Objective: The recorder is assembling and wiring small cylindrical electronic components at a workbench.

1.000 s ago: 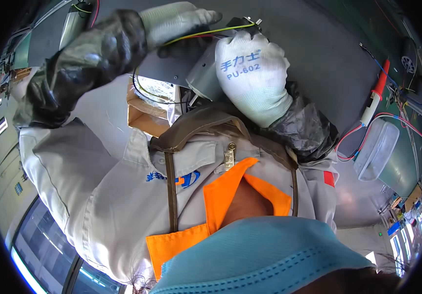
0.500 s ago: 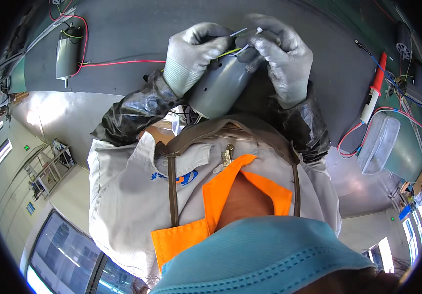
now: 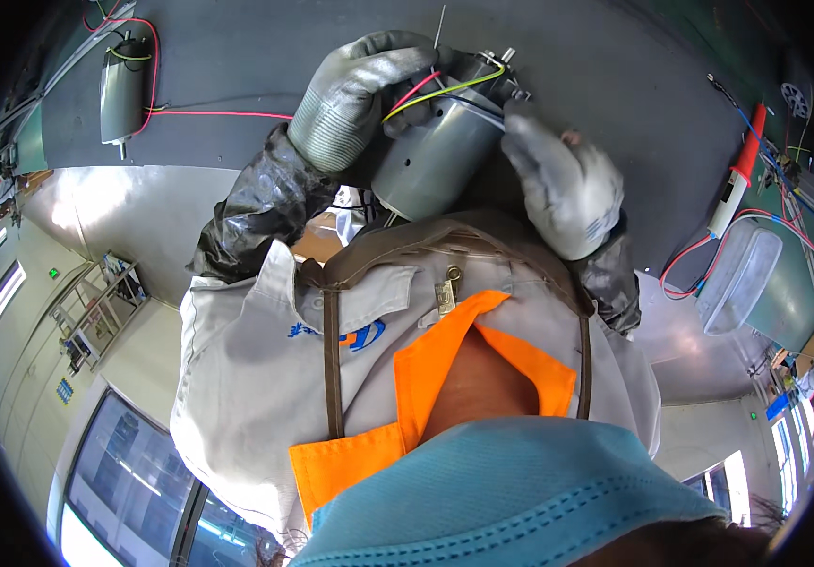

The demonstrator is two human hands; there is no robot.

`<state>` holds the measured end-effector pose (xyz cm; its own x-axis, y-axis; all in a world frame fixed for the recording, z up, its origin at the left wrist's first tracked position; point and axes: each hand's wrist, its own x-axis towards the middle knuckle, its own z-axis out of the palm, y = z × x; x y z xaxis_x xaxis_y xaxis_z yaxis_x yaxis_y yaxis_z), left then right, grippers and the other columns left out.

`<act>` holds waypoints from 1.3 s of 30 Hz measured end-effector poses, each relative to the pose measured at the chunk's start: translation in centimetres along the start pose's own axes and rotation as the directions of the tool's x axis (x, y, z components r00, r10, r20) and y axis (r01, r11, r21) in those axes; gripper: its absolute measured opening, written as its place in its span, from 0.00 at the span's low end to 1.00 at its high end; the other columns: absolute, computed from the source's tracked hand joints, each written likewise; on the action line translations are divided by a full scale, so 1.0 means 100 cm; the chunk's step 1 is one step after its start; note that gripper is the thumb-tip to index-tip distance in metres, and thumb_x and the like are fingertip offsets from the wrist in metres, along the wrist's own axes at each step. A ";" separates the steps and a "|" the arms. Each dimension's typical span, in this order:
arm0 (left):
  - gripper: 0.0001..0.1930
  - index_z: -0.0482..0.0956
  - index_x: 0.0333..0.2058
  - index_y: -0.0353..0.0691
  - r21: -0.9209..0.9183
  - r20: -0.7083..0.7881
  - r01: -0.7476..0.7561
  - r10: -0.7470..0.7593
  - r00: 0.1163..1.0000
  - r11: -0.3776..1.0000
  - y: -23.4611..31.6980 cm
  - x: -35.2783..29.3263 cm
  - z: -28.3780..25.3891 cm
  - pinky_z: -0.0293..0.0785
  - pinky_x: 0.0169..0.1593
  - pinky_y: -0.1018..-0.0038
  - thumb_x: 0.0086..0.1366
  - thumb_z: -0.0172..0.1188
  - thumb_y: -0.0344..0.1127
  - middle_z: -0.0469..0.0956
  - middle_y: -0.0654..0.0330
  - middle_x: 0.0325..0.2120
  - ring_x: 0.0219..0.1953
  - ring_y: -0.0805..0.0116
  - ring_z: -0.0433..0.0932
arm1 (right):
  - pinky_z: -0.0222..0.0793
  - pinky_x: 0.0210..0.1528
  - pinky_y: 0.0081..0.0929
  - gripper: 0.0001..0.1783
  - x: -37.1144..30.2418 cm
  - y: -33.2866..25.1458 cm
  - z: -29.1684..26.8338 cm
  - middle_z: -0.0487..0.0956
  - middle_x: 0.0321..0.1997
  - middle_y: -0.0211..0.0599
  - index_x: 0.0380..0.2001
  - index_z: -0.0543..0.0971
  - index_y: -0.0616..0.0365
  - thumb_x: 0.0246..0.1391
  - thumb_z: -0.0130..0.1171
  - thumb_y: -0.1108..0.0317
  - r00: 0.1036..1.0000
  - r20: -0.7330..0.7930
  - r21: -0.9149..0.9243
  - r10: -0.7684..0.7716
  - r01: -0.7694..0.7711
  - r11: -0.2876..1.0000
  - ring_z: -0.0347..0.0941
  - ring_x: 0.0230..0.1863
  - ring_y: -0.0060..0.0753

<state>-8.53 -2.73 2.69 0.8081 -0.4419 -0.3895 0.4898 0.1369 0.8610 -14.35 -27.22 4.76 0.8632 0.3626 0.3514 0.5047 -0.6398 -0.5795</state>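
A silver cylindrical motor [image 3: 430,161] is held close above my chest, with its terminal end pointing away from me. My left hand [image 3: 355,99], in a grey glove, wraps around the far left side of the motor and touches its red and yellow-green wires [image 3: 445,87]. In a white glove, my right hand [image 3: 563,184] grips the motor's right side, its fingertips at the terminal end where a thin blue wire runs. A thin metal pin sticks up from the motor's far end.
A second grey motor [image 3: 123,90] with a red wire lies on the dark mat [image 3: 615,76] at the far left. On the right are a red and white pen-shaped tool [image 3: 737,180], a clear plastic tub [image 3: 737,274] and loose red and blue wires.
The hands have moved from a spread, raised pose to both closing on the motor. The motor has tilted and come nearer my chest, and my right hand slid down its side.
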 end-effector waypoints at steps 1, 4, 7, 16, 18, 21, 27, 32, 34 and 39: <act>0.25 0.74 0.50 0.27 -0.033 0.013 -0.017 0.017 1.000 0.999 -0.005 -0.001 -0.002 0.69 0.24 0.83 0.70 0.51 0.48 0.81 0.54 0.35 0.26 0.74 0.78 | 0.76 0.27 0.32 0.15 -0.005 -0.003 0.000 0.82 0.40 0.35 0.43 0.78 0.54 0.51 0.64 0.71 0.999 0.036 -0.062 -0.009 0.011 0.998 0.80 0.30 0.43; 0.24 0.75 0.49 0.27 -0.097 -0.020 -0.069 0.067 0.998 0.993 -0.010 -0.008 0.001 0.68 0.24 0.84 0.70 0.52 0.47 0.81 0.55 0.34 0.26 0.75 0.77 | 0.76 0.27 0.33 0.18 -0.018 -0.002 0.015 0.82 0.40 0.35 0.46 0.77 0.54 0.50 0.65 0.69 0.998 0.052 -0.061 -0.040 0.043 0.997 0.80 0.29 0.41; 0.23 0.76 0.45 0.28 -0.074 -0.212 -0.110 0.092 0.973 0.991 -0.005 -0.015 0.025 0.67 0.22 0.85 0.68 0.57 0.47 0.81 0.57 0.31 0.23 0.77 0.76 | 0.77 0.28 0.32 0.18 -0.014 0.005 0.019 0.83 0.38 0.37 0.47 0.78 0.55 0.52 0.67 0.66 0.999 -0.040 0.013 -0.027 0.028 1.000 0.81 0.30 0.41; 0.08 0.81 0.38 0.29 0.208 -0.367 -0.180 0.247 0.897 0.961 -0.007 -0.001 0.052 0.75 0.34 0.83 0.64 0.64 0.28 0.83 0.60 0.31 0.30 0.80 0.78 | 0.72 0.22 0.18 0.15 0.035 0.000 0.020 0.82 0.34 0.45 0.52 0.73 0.65 0.62 0.53 0.74 0.787 0.182 0.930 0.589 -0.333 0.158 0.78 0.25 0.24; 0.08 0.82 0.39 0.29 0.237 -0.357 -0.163 0.242 0.902 0.958 -0.008 -0.003 0.050 0.76 0.39 0.81 0.64 0.64 0.28 0.83 0.60 0.32 0.34 0.79 0.79 | 0.70 0.21 0.17 0.19 0.033 -0.003 0.025 0.81 0.32 0.42 0.55 0.72 0.65 0.62 0.52 0.75 0.797 0.112 0.925 0.594 -0.302 0.231 0.76 0.23 0.23; 0.08 0.82 0.39 0.30 0.307 -0.328 -0.174 0.275 0.904 0.936 -0.006 -0.003 0.051 0.76 0.38 0.81 0.63 0.64 0.27 0.83 0.60 0.32 0.33 0.79 0.78 | 0.66 0.18 0.15 0.21 0.037 -0.008 0.024 0.81 0.30 0.40 0.57 0.72 0.65 0.61 0.53 0.74 0.765 0.096 0.916 0.636 -0.318 0.244 0.73 0.20 0.20; 0.07 0.83 0.38 0.30 0.451 -0.300 -0.179 0.337 0.892 0.875 -0.010 -0.002 0.050 0.76 0.38 0.80 0.62 0.65 0.27 0.82 0.59 0.33 0.34 0.77 0.79 | 0.63 0.16 0.13 0.22 0.043 -0.007 0.013 0.81 0.29 0.37 0.57 0.72 0.64 0.60 0.56 0.74 0.719 0.221 0.786 0.659 -0.532 0.317 0.71 0.18 0.16; 0.07 0.84 0.37 0.32 0.338 -0.272 -0.284 0.381 0.884 0.898 -0.014 0.007 0.055 0.76 0.39 0.78 0.61 0.65 0.27 0.82 0.57 0.34 0.34 0.76 0.79 | 0.67 0.18 0.14 0.18 0.050 0.001 -0.003 0.81 0.28 0.33 0.54 0.76 0.63 0.60 0.57 0.73 0.712 0.446 0.695 0.543 -0.657 0.291 0.73 0.19 0.14; 0.07 0.84 0.38 0.32 0.369 -0.274 -0.261 0.372 0.887 0.892 -0.013 0.005 0.059 0.76 0.39 0.78 0.61 0.65 0.27 0.82 0.57 0.34 0.35 0.76 0.79 | 0.66 0.18 0.13 0.18 0.049 0.001 -0.002 0.81 0.27 0.31 0.53 0.77 0.63 0.60 0.57 0.72 0.687 0.472 0.660 0.552 -0.691 0.295 0.72 0.19 0.13; 0.07 0.84 0.37 0.34 0.455 -0.265 -0.208 0.355 0.897 0.866 -0.003 -0.002 0.076 0.77 0.40 0.76 0.60 0.64 0.26 0.82 0.56 0.34 0.35 0.71 0.80 | 0.72 0.25 0.26 0.11 0.023 0.016 0.024 0.80 0.27 0.36 0.43 0.83 0.55 0.56 0.63 0.70 0.942 -0.225 0.397 0.249 -0.144 0.906 0.77 0.23 0.30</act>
<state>-11.34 -9.40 5.00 0.9850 -0.1123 -0.1308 0.1075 -0.1930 0.9753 -11.57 -25.77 2.89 0.9354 0.0305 0.3522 0.3387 -0.3630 -0.8681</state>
